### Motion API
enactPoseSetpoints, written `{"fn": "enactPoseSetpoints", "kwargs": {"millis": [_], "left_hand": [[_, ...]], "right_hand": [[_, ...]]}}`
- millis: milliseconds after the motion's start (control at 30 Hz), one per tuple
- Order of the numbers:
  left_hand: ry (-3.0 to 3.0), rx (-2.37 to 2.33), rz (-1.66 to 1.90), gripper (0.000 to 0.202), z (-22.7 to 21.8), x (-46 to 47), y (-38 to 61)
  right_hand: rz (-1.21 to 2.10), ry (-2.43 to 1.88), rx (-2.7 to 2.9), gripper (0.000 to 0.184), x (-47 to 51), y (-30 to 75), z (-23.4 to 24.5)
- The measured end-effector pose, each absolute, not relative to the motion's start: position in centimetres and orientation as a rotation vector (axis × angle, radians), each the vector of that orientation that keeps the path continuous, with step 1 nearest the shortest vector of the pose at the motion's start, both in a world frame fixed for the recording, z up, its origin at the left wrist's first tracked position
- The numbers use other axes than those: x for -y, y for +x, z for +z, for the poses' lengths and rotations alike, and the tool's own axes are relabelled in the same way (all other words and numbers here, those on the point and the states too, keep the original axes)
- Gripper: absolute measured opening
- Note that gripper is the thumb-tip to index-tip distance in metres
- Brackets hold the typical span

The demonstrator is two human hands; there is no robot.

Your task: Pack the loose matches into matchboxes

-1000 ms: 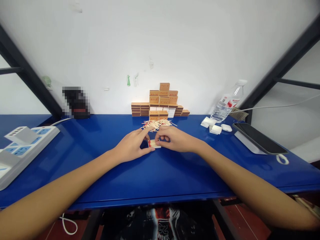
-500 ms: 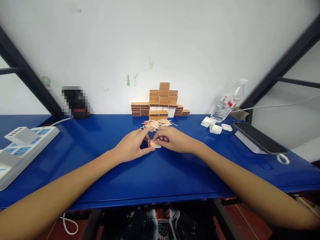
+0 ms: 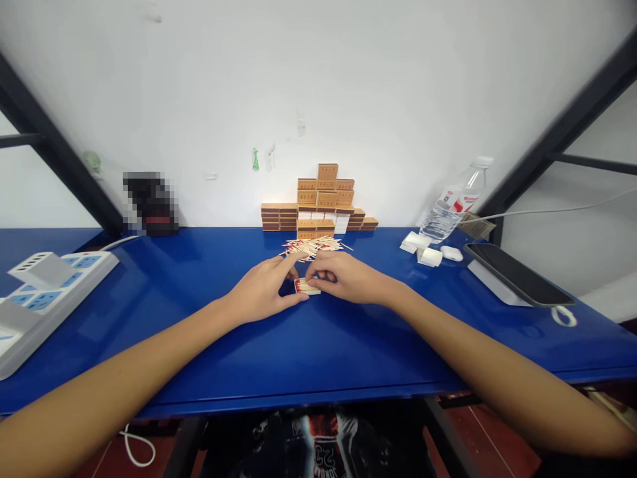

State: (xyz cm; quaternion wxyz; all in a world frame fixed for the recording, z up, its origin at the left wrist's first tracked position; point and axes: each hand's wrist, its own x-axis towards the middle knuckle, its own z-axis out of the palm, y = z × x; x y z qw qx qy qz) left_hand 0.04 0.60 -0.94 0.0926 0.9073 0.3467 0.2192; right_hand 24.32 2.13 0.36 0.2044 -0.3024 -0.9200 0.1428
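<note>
A small white matchbox tray (image 3: 313, 292) holding red-tipped matches lies on the blue table in front of me. My left hand (image 3: 266, 289) is curled around the tray's left end, thumb at its near edge and fingers on the far side. With fingers bent into a pinch, my right hand (image 3: 343, 275) reaches over the tray's right part. Its fingertips are on the matches (image 3: 305, 286) in the tray, and they hide some of them. Just beyond both hands lies a loose heap of matches (image 3: 313, 247).
Stacked matchboxes (image 3: 327, 199) stand against the wall behind the heap. To the right are white empty-looking paper pieces (image 3: 415, 242), an earbud case (image 3: 451, 253), a water bottle (image 3: 450, 206) and a propped phone (image 3: 517, 273). A power strip (image 3: 60, 299) lies at left.
Almost nothing differs. My right fingertips have shifted very slightly over the tray, while my left hand and the tray stay put.
</note>
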Motion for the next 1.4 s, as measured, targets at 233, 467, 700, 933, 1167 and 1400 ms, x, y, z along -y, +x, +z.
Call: {"fn": "enactPoseSetpoints", "kwargs": {"millis": [233,467,700,933,1167,1400], "left_hand": [[2.689,-1.036,0.651,0.073,-0.94,-0.61,0.05],[2.687,-1.039,0.648,0.071,-1.01,-0.62,0.02],[2.696,-1.029,0.647,0.07,-0.99,-0.61,-0.02],[2.688,-1.034,0.666,0.071,-0.98,-0.56,-0.03],[2.682,-1.041,0.652,0.072,-0.9,-0.58,0.0],[2.7,-1.033,0.667,0.07,-0.91,-0.51,0.02]], "right_hand": [[0.407,-0.864,2.563,0.013,-2.06,24.29,0.42],[0.419,-0.842,2.554,0.012,-2.16,24.36,0.21],[0.416,-0.823,2.569,0.012,-1.99,24.41,0.43],[0.432,-0.855,2.575,0.013,-1.95,24.28,0.5],[0.422,-0.885,2.576,0.014,-1.96,24.33,0.51],[0.368,-0.945,2.578,0.01,-1.97,24.29,0.57]]}}
